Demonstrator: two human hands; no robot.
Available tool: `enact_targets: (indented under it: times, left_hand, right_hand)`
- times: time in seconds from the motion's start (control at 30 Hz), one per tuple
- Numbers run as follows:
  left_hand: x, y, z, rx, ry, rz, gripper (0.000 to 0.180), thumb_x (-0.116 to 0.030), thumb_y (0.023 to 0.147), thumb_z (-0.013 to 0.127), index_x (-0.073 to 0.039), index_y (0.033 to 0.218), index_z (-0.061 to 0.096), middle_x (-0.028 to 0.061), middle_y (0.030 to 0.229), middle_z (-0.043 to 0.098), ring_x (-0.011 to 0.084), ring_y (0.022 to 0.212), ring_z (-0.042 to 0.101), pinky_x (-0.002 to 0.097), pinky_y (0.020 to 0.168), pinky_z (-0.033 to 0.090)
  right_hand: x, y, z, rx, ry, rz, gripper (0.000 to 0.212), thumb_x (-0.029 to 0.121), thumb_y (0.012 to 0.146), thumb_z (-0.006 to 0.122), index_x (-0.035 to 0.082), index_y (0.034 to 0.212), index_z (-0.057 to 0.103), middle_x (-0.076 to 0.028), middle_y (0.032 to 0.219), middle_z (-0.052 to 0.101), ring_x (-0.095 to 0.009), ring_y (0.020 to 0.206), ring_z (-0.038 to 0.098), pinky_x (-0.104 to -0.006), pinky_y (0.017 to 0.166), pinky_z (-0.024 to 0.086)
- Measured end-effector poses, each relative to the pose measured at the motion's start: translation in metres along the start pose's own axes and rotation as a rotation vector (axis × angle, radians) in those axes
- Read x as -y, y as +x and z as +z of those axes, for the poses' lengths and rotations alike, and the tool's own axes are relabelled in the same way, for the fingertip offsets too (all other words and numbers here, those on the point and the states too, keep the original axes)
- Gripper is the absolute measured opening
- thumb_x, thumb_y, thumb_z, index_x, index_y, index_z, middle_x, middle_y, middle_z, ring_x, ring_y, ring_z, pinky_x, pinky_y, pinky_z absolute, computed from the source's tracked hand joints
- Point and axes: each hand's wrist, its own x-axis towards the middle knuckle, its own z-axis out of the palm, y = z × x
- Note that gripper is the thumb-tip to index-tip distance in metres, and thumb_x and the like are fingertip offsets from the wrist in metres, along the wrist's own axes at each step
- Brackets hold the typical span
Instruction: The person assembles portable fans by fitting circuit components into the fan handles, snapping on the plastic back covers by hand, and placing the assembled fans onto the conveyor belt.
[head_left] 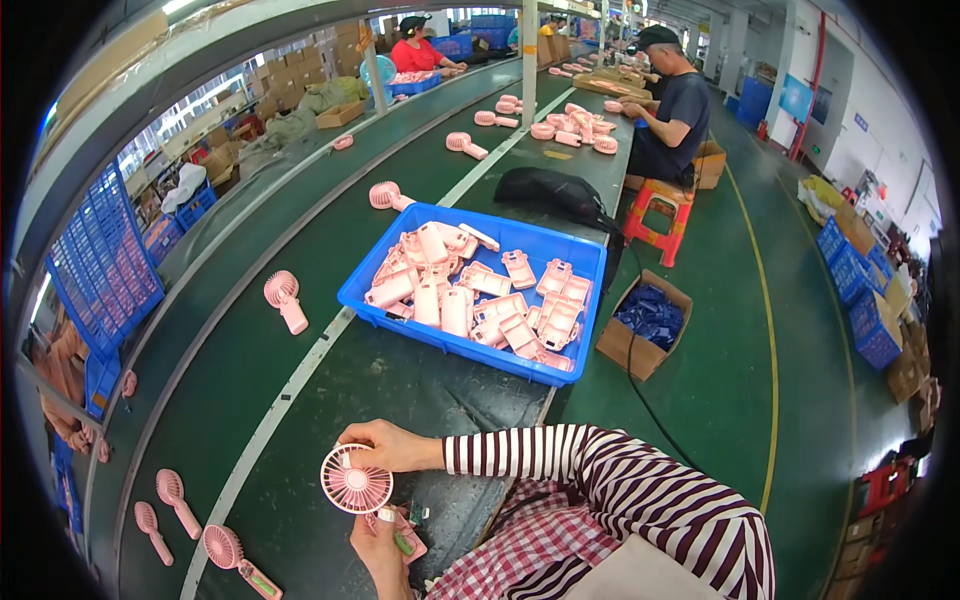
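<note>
A pink handheld fan with a round slatted head is held low over the near end of the work surface. My left hand is closed around its handle, where a green part shows inside. From above, my right hand grips the rim of the fan head, its fingers partly hidden behind it. A small circuit board lies beside the handle, partly covered. Just beyond my hands stands a blue plastic tray filled with loose pink casing halves.
Several pink fans lie along the green conveyor belt, some near my left hand. A black bag rests behind the tray. On the floor at right are a carton of blue pieces and a red stool. Co-workers sit farther along.
</note>
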Motion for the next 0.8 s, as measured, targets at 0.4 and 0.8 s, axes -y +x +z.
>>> enact_targets:
  times: [0.4, 0.8]
  left_hand:
    - [0.0, -0.003, -0.002, -0.054, 0.066, -0.103, 0.018, -0.008, 0.08, 0.063, 0.003, 0.093, 0.058, 0.0065, 0.074, 0.061, 0.01, 0.059, 0.055, 0.0219, 0.053, 0.044]
    - [-0.02, 0.017, -0.006, 0.152, 0.029, -0.178, 0.032, -0.002, 0.073, 0.066, 0.001, 0.103, 0.054, 0.0046, 0.083, 0.061, 0.0105, 0.07, 0.059, 0.0232, 0.063, 0.049]
  right_hand:
    - [-0.012, -0.003, 0.006, -0.062, 0.084, -0.029, 0.031, 0.015, 0.076, 0.061, -0.006, 0.097, 0.056, -0.015, 0.088, 0.062, -0.019, 0.079, 0.059, -0.03, 0.071, 0.047]
    - [-0.003, 0.012, -0.02, -0.243, 0.226, 0.256, 0.024, 0.011, 0.084, 0.056, -0.004, 0.103, 0.058, -0.006, 0.091, 0.062, -0.01, 0.079, 0.059, -0.022, 0.07, 0.048]
